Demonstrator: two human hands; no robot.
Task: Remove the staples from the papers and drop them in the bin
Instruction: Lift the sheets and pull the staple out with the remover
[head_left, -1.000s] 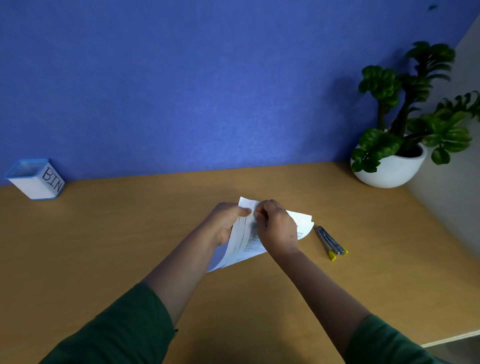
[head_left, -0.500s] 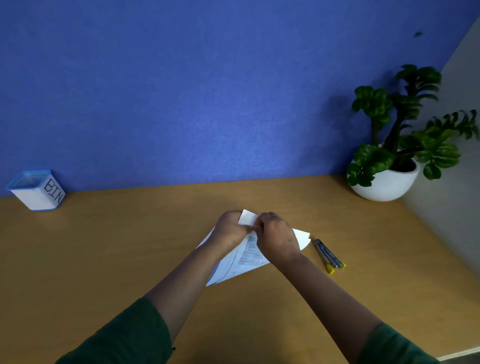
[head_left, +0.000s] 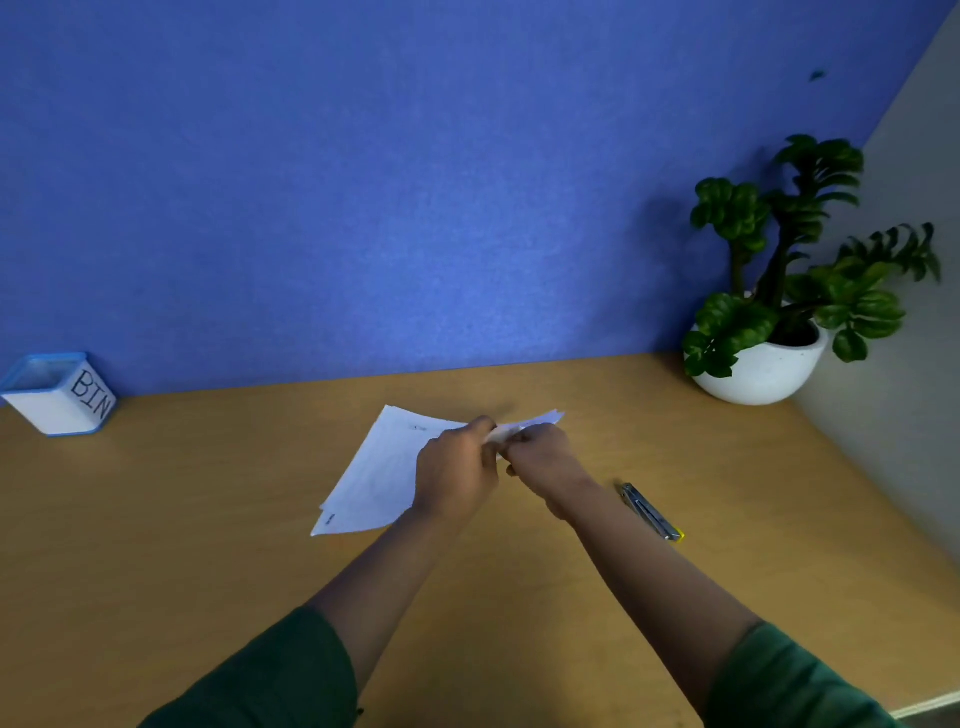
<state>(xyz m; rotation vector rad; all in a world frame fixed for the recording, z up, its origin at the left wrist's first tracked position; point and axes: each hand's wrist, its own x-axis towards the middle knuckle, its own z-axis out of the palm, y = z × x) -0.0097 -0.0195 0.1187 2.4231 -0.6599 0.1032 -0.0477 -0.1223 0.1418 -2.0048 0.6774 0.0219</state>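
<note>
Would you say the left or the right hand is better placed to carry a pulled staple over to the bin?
Probably the left hand. The bin stands at the far left of the desk, on that hand's side. The right hand would have to cross over the papers and the left arm.

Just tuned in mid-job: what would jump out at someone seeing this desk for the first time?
At the centre of the wooden desk, the left hand and right hand pinch the far corner of a white sheaf of printed papers. A white, blue-rimmed box marked BIN sits far left by the blue wall; a leafy green plant in a white bowl pot fills the far right corner.
</note>
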